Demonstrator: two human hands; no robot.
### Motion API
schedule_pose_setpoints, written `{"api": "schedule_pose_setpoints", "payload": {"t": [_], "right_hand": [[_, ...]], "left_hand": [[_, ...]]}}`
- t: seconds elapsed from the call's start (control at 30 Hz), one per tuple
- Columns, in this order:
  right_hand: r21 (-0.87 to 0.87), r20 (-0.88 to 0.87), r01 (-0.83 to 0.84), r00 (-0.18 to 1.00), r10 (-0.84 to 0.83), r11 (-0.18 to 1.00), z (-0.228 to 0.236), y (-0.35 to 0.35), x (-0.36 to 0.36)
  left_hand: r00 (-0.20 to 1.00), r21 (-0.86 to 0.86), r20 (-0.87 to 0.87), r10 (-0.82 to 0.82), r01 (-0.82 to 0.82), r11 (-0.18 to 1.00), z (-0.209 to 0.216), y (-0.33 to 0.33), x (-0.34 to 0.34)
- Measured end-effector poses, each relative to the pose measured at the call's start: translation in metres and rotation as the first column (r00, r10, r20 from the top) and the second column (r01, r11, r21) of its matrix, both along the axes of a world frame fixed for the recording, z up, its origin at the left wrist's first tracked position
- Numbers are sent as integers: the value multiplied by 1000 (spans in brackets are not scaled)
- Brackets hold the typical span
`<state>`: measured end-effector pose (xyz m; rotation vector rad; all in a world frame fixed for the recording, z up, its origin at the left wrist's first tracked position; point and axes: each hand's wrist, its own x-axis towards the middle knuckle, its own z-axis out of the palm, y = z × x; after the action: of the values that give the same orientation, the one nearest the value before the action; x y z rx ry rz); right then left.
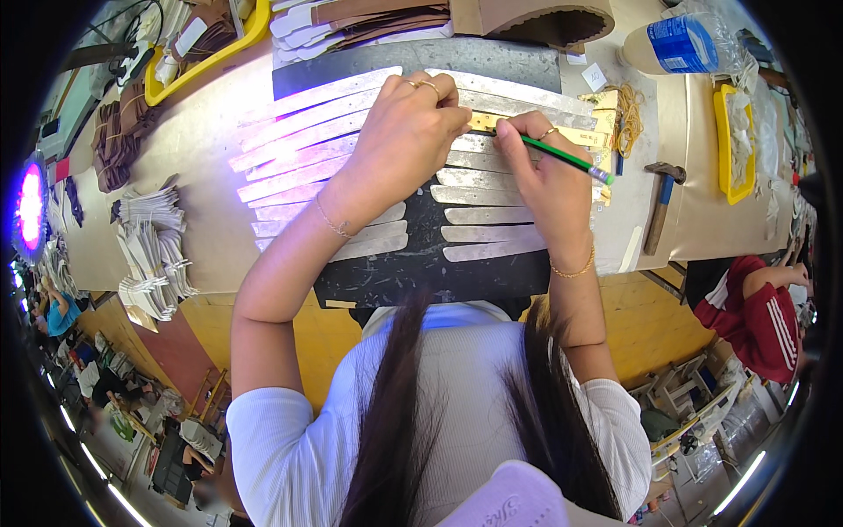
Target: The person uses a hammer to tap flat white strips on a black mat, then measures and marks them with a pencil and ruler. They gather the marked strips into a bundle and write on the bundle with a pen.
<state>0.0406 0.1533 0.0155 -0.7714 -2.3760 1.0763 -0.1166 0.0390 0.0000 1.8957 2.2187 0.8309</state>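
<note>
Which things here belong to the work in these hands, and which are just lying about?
Seemingly in use:
green pencil in right hand
yellow strip
pale strips
dark mat

Seemingly lying about:
hammer
plastic jar
white bundles

Bright light covers the tan-topped desk (224,246) around the scuffed black rectangular mat (430,277). Well left of the mat, a round violet-white lamp (31,208) glares; violet-tinged shine washes out the long silvery strips (294,138) at its left side. Fisheye distortion curves outer edges, where surroundings look soft.
</note>
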Motion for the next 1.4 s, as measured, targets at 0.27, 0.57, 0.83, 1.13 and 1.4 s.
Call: {"api": "schedule_pose_setpoints", "payload": {"t": [0.27,0.57,0.83,1.13,1.4], "right_hand": [[23,27,13,1000,-13,1000,-2,-4,5],[-148,-178,119,973,-145,982,11,9,18],[-207,-225,124,959,-170,970,8,6,17],[-192,-213,109,966,-149,975,5,6,18],[-151,-195,83,974,-112,985,9,7,15]], "left_hand": [[1000,12,25,-9,9,1000,-3,0,-2],[996,76,74,49,-55,996,0,5,-18],[996,62,82,40,-45,997,-5,8,-18],[996,85,88,27,-35,996,-8,8,-19],[996,82,82,35,-42,996,-10,8,-18]]}}
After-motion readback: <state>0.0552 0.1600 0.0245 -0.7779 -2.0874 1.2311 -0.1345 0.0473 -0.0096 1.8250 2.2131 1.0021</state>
